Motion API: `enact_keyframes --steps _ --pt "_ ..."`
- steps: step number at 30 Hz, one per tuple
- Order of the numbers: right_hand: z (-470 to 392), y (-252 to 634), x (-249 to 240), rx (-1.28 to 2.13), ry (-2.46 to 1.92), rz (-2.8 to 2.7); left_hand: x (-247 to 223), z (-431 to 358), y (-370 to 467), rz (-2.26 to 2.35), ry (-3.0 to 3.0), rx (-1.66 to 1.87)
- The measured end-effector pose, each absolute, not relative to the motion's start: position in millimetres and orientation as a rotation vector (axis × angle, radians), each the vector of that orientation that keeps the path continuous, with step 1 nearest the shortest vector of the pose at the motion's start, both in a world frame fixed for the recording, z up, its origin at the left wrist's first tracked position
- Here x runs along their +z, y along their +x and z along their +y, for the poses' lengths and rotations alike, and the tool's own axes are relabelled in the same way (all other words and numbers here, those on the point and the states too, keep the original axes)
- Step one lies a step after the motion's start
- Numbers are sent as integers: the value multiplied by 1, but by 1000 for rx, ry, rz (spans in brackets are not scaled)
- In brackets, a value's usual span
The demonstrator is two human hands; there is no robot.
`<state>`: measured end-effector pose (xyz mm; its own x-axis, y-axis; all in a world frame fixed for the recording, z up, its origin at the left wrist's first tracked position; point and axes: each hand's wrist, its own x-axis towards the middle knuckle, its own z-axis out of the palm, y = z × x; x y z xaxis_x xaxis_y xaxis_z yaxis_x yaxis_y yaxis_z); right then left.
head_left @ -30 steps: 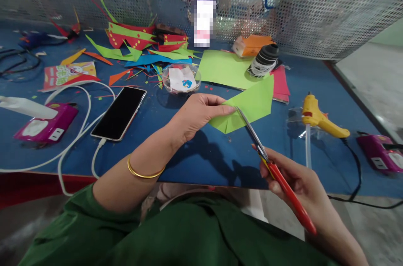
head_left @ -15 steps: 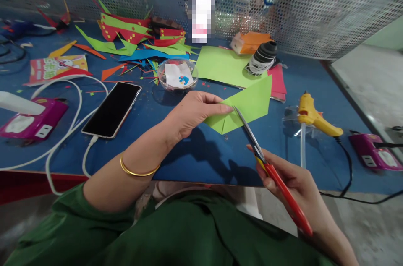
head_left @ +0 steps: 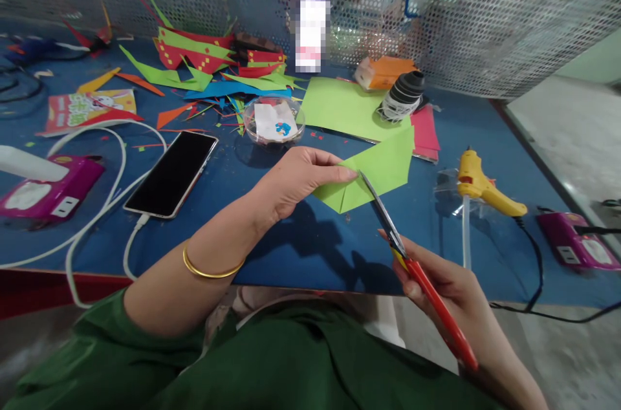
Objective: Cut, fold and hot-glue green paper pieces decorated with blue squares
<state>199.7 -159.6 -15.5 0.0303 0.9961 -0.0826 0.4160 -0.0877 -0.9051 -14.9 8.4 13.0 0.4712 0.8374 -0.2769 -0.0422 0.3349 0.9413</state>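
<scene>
Blue bench (head_left: 272, 261) in front, perforated metal panel (head_left: 509, 15) behind it. Green paper piece (head_left: 383, 167), creased, is held up over the bench near the middle of the view. Left hand (head_left: 294, 180) has its near edge, fingers (head_left: 339, 172) pinched shut on it. Right hand (head_left: 449, 284) has fingers closed round the red handles of the scissors (head_left: 422, 280); blades point up and left, tips at the paper right by the left thumb. Gap between blades: can't tell. Gold bangle (head_left: 211, 274) on left forearm, green clothing (head_left: 272, 371) below.

Just beyond the paper: larger green sheet (head_left: 339, 106) lying flat, dark bottle-like item (head_left: 402, 96) standing at its right side, orange-and-white pack (head_left: 385, 72) behind that, pink sheets (head_left: 425, 132) to the right. Clear round dish (head_left: 274, 122) left of the green sheet, white paper with blue bits inside. Black-screen phone (head_left: 172, 174) further left, white cable (head_left: 130, 245) plugged in. Red-and-green paper shapes (head_left: 194, 48) and colored scraps (head_left: 174, 116) toward the back left, printed packet (head_left: 90, 109) near them. Purple power strip (head_left: 53, 190) far left, another purple unit (head_left: 577, 238) far right, yellow glue gun (head_left: 485, 187) beside the latter. Lit screen (head_left: 311, 32) at back, blurred.
</scene>
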Motion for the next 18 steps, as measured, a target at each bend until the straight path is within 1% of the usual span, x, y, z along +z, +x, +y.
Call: enact_keyframes --steps 5,13,18 --pt "-160 202 -20 1009 -1547 -1500 13 8 -15 892 1047 684" --pt "-156 196 -6 1017 -1587 -1479 10 11 -15 881 1009 664" --pt "-155 195 -5 986 -1596 -1486 10 12 -15 859 982 665"
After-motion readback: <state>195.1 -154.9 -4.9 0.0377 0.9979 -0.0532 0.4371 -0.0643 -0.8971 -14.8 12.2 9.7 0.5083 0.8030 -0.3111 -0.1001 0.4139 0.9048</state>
